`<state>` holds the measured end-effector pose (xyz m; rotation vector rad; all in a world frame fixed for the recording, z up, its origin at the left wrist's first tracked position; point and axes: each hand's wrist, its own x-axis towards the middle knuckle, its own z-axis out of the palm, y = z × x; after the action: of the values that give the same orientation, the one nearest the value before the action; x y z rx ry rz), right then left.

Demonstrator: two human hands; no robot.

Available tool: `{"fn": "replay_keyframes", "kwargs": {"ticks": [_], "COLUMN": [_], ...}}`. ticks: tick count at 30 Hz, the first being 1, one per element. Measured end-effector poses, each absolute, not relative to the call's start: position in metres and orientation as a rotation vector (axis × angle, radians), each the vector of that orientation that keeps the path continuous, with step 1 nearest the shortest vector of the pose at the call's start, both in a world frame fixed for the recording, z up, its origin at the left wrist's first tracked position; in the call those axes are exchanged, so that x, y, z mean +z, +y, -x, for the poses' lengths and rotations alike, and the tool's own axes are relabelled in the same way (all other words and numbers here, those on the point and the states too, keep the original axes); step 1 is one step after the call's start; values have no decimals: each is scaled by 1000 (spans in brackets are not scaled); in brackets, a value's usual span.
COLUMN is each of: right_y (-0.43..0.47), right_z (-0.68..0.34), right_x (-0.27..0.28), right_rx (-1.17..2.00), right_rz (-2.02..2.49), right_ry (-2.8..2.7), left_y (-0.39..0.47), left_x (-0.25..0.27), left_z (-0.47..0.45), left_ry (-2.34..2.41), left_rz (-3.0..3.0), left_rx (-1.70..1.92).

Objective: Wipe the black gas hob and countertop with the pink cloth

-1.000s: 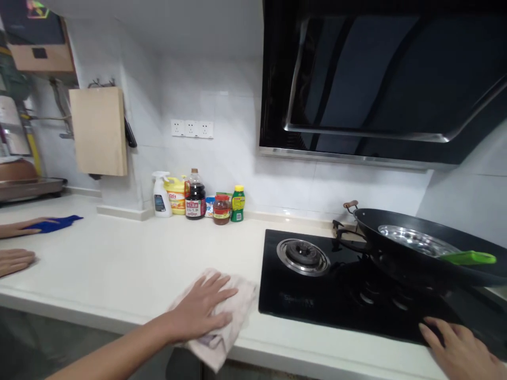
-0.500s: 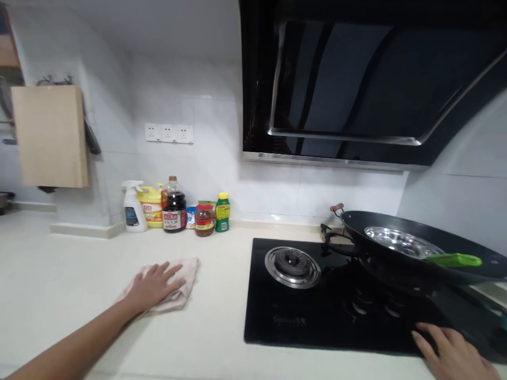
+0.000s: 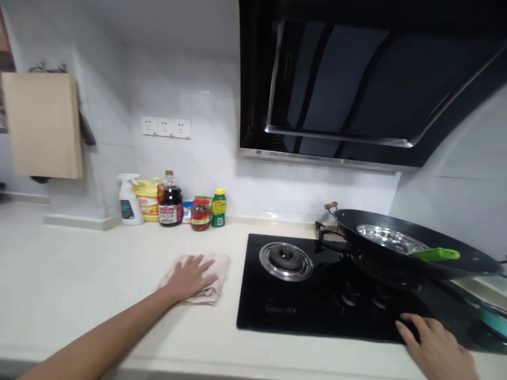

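Observation:
My left hand (image 3: 191,281) lies flat with fingers spread on a pale pink cloth (image 3: 219,272), pressing it against the white countertop (image 3: 190,338). The cloth is folded and lies left of the black gas cooktop (image 3: 273,316). At the cooktop's front right edge rests my right hand (image 3: 438,345), fingers loosely bent and nothing seen in it. A large black wok (image 3: 344,221) stands on the right side of the cooktop, holding a shiny metal steamer plate (image 3: 388,238) and a green-handled utensil (image 3: 439,254). The left burner (image 3: 285,259) is bare.
Along the back wall stand a white spray bottle (image 3: 130,203), a yellow jug (image 3: 148,203), a dark sauce bottle (image 3: 170,206), a red-lidded jar (image 3: 200,215) and a green bottle (image 3: 218,208). A cutting board (image 3: 41,126) hangs left. The black range hood (image 3: 332,79) slants overhead.
My left hand has slid the cloth to the right along the countertop, closer to the cooktop. My right hand stays at the cooktop's front edge. The view has shifted slightly.

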<state>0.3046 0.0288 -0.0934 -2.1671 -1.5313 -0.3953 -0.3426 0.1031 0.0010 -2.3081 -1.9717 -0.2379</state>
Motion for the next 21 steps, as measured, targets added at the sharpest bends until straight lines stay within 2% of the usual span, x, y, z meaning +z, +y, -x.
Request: {"fn": "replay_keyframes", "kwargs": {"ticks": [5, 11, 17, 21], "right_y": [25, 20, 15, 14], "right_z": [-301, -293, -283, -283], "right_x": [-86, -78, -72, -72], "right_rx": [-340, -335, -324, -305], "right_rz": [2212, 2258, 2254, 2252], "right_ry": [-1549, -1556, -1544, -1533], "left_y": [47, -17, -66, -79], "left_x": [7, 5, -22, -50], "left_z": [285, 282, 277, 246], "left_ry": [-1956, -1704, -1425, -1412], "left_rz": [2591, 2676, 2569, 2432], "left_rx": [-129, -221, -400, -486]}}
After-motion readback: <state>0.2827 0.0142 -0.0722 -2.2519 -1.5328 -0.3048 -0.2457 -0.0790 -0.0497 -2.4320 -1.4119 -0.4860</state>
